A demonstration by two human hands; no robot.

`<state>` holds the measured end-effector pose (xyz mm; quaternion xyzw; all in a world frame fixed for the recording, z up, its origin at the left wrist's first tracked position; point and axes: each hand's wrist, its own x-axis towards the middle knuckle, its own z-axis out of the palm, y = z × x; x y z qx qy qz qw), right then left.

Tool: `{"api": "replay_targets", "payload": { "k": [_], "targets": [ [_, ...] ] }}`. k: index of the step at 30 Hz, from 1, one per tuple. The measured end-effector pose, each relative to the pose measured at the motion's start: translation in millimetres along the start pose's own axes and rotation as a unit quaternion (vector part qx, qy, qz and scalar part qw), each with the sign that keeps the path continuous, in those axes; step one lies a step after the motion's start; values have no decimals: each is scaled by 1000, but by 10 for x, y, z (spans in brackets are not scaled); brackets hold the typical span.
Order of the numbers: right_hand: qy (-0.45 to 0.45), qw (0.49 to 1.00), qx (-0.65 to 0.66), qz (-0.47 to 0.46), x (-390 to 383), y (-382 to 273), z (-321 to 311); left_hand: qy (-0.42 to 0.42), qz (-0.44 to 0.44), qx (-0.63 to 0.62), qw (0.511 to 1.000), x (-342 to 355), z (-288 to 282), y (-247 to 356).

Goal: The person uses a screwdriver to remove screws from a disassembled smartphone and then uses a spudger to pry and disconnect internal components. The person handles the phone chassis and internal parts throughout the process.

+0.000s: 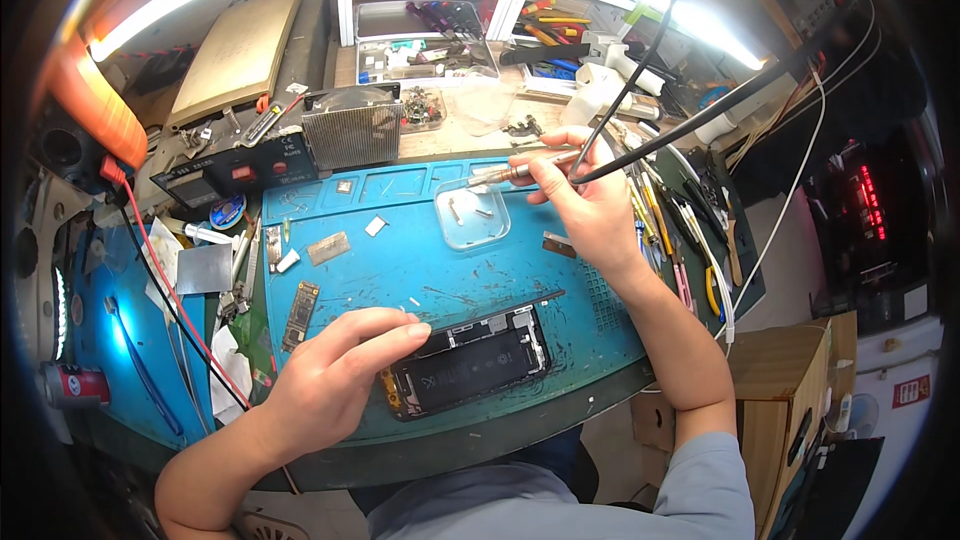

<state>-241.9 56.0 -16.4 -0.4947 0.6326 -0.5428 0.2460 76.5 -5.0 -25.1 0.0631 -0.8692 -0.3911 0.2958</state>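
My right hand is raised over the mat and closed round a slim, metal-barrelled soldering iron. The iron's end points left, above a small clear plastic dish with small bits in it. From my hand a black cable runs up and to the right. My left hand is at the upper left edge of an opened smartphone, with thumb and forefinger brought together; whatever may be between them is hidden. The phone lies tilted on the blue mat, its black battery and inner parts exposed.
On the blue repair mat lie a circuit board and metal plates. A heatsink stands behind, beside a black box with red switches. Tweezers and screwdrivers crowd the right side. Red and black leads cross the left. A blue-lit lamp stick lies there.
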Motion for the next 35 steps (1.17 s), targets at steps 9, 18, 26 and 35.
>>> {"api": "replay_targets", "payload": {
  "k": [9, 18, 26, 35],
  "targets": [
    [73, 997, 30, -15, -95, -127, -146, -5, -16, 10, 1000, 4, -29, 46],
    [210, 975, 73, 9, -735, -290, -485, -1, -36, 21, 999, -30, -26, -1],
    [172, 972, 151, 51, -977, -420, -447, 19, -38, 24, 999, -17, 6, 59],
    [86, 994, 67, 9, -1090, -784, 153, 5, -44, -2, 999, -31, -63, 81]
  ]
}}
